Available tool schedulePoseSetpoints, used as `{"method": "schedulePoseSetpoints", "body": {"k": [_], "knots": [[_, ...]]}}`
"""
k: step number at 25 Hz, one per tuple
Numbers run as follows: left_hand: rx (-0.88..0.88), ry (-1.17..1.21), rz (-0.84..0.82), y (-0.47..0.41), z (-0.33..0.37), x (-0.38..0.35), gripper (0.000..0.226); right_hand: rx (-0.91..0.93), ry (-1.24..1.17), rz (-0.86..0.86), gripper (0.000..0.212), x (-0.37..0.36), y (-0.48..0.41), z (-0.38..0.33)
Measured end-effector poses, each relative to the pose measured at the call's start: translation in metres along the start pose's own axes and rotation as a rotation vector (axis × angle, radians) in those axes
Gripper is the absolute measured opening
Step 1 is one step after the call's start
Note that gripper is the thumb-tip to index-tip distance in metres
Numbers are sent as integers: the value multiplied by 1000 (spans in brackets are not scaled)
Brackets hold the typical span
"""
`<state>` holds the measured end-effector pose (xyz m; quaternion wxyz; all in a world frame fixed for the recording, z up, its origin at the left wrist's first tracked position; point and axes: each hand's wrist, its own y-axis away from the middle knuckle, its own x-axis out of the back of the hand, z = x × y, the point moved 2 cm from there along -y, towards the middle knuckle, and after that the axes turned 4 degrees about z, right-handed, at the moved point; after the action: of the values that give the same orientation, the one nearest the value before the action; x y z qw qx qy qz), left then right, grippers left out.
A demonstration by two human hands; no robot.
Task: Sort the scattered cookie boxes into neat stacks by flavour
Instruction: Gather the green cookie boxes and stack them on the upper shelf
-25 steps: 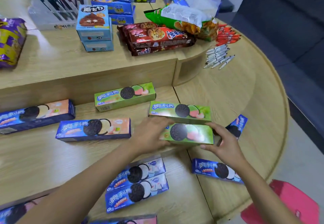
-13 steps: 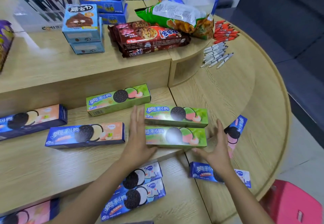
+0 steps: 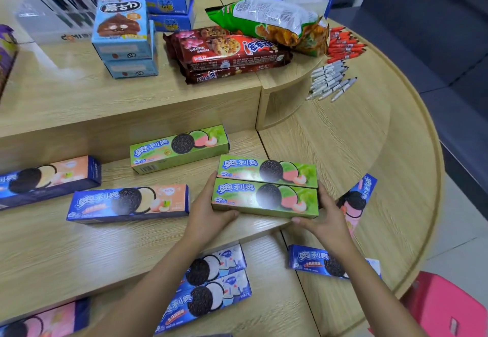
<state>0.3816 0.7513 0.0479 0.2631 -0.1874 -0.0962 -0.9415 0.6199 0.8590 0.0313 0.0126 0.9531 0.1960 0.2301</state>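
Two green cookie boxes lie side by side, touching, on the middle step: the far one and the near one. My left hand clasps their left ends and my right hand their right ends, thumbs on the near box's front edge. A third green box lies apart, behind and to the left. Two blue-and-peach boxes lie further left. On the lower step are two blue-and-white boxes side by side, another blue box under my right forearm, and a pink box.
The upper step holds light-blue mushroom-cookie boxes, red cookie packs and a green snack bag. Pens lie on the round table's right side. A pink stool stands past the table's edge. Another pink box sits bottom left.
My hands, which set the near green box down and then lay flat beside the pair, have closed onto the ends of the two boxes. The boxes now sit flush together.
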Motion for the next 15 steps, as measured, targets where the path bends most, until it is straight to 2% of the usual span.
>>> {"method": "schedulePoseSetpoints", "body": {"k": [4,8,15], "knots": [[-22,11,35,2,-5,6,95,2,-23,-16,92,-1,-7,-5],[-14,-36,127,12,-13,21,94,-17,8,-84,99,-15,-15,-12],[89,-22,292,39,-28,72,93,103,75,-208,98,-67,-30,-46]]}}
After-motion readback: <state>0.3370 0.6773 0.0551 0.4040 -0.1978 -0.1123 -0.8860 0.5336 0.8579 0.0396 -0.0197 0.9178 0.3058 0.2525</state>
